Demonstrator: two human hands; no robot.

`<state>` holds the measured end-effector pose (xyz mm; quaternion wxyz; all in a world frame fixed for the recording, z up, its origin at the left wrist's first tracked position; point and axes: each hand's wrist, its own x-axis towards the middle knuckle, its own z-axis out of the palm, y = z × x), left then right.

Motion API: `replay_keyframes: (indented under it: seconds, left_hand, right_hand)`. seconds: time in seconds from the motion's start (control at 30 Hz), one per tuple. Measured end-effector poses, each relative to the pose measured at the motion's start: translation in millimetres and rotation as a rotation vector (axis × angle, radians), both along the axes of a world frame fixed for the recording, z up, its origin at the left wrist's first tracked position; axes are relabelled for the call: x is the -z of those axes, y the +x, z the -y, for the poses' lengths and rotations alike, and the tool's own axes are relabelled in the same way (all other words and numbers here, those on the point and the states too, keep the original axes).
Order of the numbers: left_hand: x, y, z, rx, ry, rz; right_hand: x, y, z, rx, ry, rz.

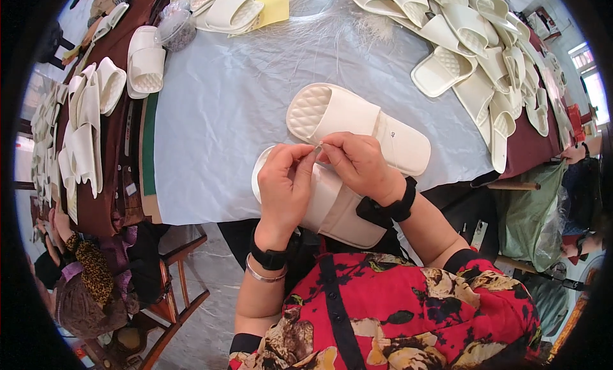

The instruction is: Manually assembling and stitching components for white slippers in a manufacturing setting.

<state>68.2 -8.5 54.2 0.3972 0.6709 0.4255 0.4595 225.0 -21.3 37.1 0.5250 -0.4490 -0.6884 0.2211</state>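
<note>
1. My left hand (287, 181) is nearly closed, thumb and forefinger pinched together at the tips, the other fingers curled in.
2. My right hand (361, 166) mirrors it, thumb against forefinger, its tips meeting the left ones.
3. Between the two pinches I have hold of a bit (319, 146) – tiny and greyish, too small for me to tell what it is.
4. Beneath both hands lies the near slipper (341, 210), cream, slanting down toward my right wrist; my hands cover part of it, and I cannot tell whether they touch it.
5. Just beyond my fingertips is the far slipper (345, 114), also cream, its quilted end to the left and its smooth end reaching out past my right hand.
6. Both slippers lie on a pale blue sheet (211, 127), the near one reaching over its edge toward me.
7. Far ahead of my right hand, a heap of slippers (476, 51) spreads out to the right.
8. Ahead and left of my left hand stand a lone slipper (146, 63) and, next to it, a clear tub (177, 31) of dark contents.
9. Straight ahead, well apart from my hands – loose clear threads (319, 41), with a yellow sheet of paper (276, 9) to their left.
</note>
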Motion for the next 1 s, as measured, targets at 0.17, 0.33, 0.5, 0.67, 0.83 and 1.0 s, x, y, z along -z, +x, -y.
replay_keyframes:
  seconds: [0.17,0.33,0.5,0.67,0.83,1.0]
  left_hand:
    - [-1.9,-5.4,1.3,0.01,-0.025,-0.026]
    - [-3.3,-3.6,-0.1,0.013,-0.014,-0.003]
    - [-6.1,-2.2,0.1,0.025,-0.041,-0.008]
    - [-6.4,-2.8,0.9,0.018,-0.012,-0.003]
    - [-7.1,-4.4,2.3,0.018,-0.026,0.017]
    - [-5.9,-6.1,2.2,0.022,-0.01,0.017]
  right_hand:
    - [0.0,-1.3,-0.8,-0.018,0.01,0.001]
    - [-1.4,0.7,-1.1,-0.03,0.002,0.009]
    - [-2.0,0.3,-0.4,-0.021,-0.018,-0.001]
    - [-3.3,-1.9,0.1,-0.016,-0.003,-0.005]
    - [-2.1,-2.6,-2.5,-0.016,0.07,0.022]
    - [-2.8,-1.3,-3.5,-0.024,0.105,0.066]
